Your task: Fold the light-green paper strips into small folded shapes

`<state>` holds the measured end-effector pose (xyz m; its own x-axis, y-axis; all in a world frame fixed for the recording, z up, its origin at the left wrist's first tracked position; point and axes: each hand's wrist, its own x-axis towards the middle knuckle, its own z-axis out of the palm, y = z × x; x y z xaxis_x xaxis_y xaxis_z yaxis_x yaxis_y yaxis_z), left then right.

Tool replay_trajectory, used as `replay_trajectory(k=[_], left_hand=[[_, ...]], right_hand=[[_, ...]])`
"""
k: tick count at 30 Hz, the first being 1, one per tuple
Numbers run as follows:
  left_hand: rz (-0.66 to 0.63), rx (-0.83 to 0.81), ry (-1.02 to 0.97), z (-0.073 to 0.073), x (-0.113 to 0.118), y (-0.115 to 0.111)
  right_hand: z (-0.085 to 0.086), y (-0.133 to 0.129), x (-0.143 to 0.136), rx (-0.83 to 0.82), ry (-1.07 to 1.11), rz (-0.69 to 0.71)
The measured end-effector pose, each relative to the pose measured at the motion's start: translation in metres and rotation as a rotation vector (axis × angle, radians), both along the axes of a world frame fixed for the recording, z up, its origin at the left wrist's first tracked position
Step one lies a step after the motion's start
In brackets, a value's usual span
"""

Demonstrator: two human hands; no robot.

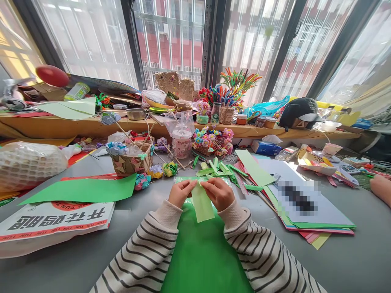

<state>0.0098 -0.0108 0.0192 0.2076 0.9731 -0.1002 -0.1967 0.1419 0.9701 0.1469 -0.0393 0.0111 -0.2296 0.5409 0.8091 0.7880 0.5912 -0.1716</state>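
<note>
Both my hands are raised over a bright green sheet (204,252) lying on the grey table (131,244). Between them hangs a light green paper strip (204,207). My left hand (182,193) pinches its top edge from the left, and my right hand (219,193) pinches the same edge from the right. The fingertips of the two hands are close together. The strip's lower end hangs free toward me. Just beyond my hands lies a pile of cut green paper pieces (218,167).
At left are a green sheet (88,190), a printed bag (55,221) and a basket with paper flowers (130,162). A lidded cup (181,142) stands behind. Stacked papers (305,195) lie at right, where another person's hand (381,187) shows.
</note>
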Motion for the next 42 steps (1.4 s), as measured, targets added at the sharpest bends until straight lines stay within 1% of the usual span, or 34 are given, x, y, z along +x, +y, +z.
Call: replay_trajectory(k=[5, 9, 13, 17, 21, 24, 26, 29, 32, 34, 36, 38, 42], left_hand=[[0.026, 0.043, 0.006, -0.001, 0.001, -0.001], [0.041, 0.080, 0.036, -0.002, 0.001, 0.000], [0.051, 0.118, 0.081, -0.005, 0.001, 0.003], [0.057, 0.137, 0.081, -0.009, 0.001, 0.005], [0.059, 0.188, 0.121, -0.011, -0.001, 0.006], [0.050, 0.192, 0.132, -0.010, -0.002, 0.006], [0.049, 0.209, 0.159, -0.010, -0.003, 0.006], [0.033, 0.262, 0.220, -0.009, -0.002, 0.005], [-0.015, 0.278, 0.236, -0.009, -0.001, 0.003], [-0.050, 0.272, 0.250, -0.009, -0.001, 0.003], [-0.080, 0.263, 0.269, -0.009, -0.001, 0.003], [-0.101, 0.253, 0.278, -0.009, -0.002, 0.003], [-0.141, 0.205, 0.216, -0.009, -0.002, 0.004]], right_hand=[[0.002, -0.001, 0.000, 0.016, -0.058, -0.003], [0.003, -0.002, -0.001, 0.008, -0.060, 0.006], [0.003, -0.002, -0.001, 0.026, -0.088, -0.004], [0.003, -0.002, -0.001, 0.058, -0.125, -0.017], [0.004, -0.002, -0.001, 0.025, -0.069, 0.023], [0.005, -0.001, -0.001, -0.102, 0.103, 0.047], [0.005, 0.000, 0.000, -0.237, 0.229, 0.032], [0.005, 0.004, 0.002, -0.467, 0.364, 0.027], [0.005, 0.006, 0.005, -0.691, 0.472, 0.093], [0.006, 0.007, 0.007, -0.804, 0.532, 0.135], [0.007, 0.007, 0.008, -0.874, 0.575, 0.157], [0.008, 0.007, 0.008, -0.905, 0.603, 0.170], [0.007, 0.008, 0.008, -0.885, 0.655, 0.181]])
